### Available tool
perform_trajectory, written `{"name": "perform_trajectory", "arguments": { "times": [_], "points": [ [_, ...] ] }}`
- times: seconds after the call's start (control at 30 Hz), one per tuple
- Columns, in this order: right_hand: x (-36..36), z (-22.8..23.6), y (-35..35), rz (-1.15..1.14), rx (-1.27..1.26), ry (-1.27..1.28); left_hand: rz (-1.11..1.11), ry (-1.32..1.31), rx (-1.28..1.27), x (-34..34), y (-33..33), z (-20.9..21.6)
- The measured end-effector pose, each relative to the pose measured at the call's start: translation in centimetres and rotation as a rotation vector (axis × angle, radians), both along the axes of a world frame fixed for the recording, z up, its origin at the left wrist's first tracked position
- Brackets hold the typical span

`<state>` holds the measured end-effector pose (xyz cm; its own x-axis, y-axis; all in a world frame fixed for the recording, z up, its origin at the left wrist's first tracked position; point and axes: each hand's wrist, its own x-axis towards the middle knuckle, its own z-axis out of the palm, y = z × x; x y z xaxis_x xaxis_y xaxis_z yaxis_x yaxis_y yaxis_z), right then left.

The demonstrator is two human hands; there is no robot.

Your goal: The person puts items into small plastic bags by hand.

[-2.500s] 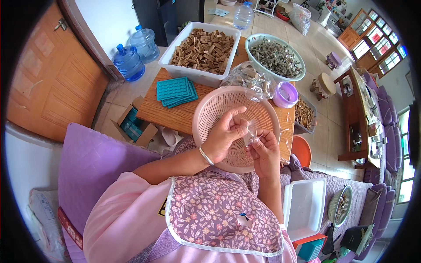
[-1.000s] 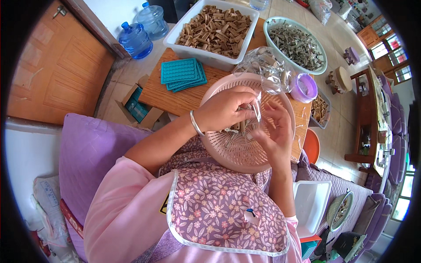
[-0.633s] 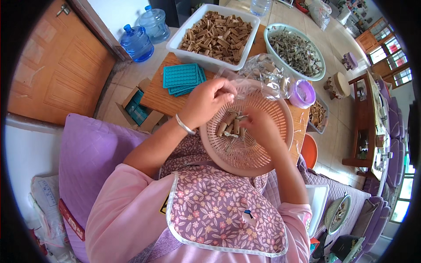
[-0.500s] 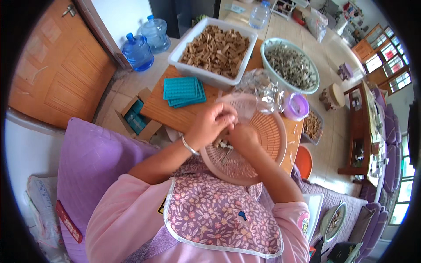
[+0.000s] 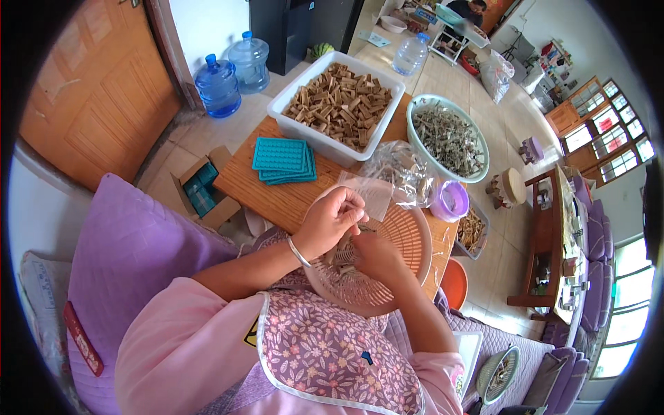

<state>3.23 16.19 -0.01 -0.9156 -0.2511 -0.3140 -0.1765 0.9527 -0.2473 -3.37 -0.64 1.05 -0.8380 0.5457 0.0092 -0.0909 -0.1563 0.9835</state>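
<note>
My left hand [image 5: 335, 218], with a silver bracelet at its wrist, is closed in a pinch above a pink plastic basket [image 5: 423, 242] on my lap, at the table's edge. What its fingertips hold is too small to make out. Just below it, my right hand [image 5: 375, 254] has its fingers curled together, largely hidden from view. Inside the basket, under the hands, lie a few pale and brownish small pieces [image 5: 342, 257], partly covered. A clear plastic bag [image 5: 377, 197] lies over the far rim, close to the left fingertips.
On the wooden table [image 5: 252, 183] stand a white tub [image 5: 277, 111] of brown pieces, stacked teal trays [image 5: 280, 155], a pale green basin [image 5: 484, 145] of wrapped grey pieces, crumpled clear plastic [image 5: 401, 169] and a purple container [image 5: 451, 200]. An orange bucket [image 5: 453, 283] stands at right.
The whole view has shifted, with the basket now lower and more to the left. My right hand has dropped slightly away from the left fingertips, which remain pinched.
</note>
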Motion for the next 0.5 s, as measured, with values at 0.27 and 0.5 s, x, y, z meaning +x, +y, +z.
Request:
{"name": "perform_trajectory", "arguments": {
  "times": [0.27,0.5],
  "points": [
    [4.7,5.7,3.6,-0.598,-1.401,0.094,-0.074,0.291,0.01,1.4,2.0,-0.5],
    [4.2,5.7,3.6,-0.569,-1.559,0.263,-0.205,-0.559,0.427,1.5,3.6,3.5]
  ]
}}
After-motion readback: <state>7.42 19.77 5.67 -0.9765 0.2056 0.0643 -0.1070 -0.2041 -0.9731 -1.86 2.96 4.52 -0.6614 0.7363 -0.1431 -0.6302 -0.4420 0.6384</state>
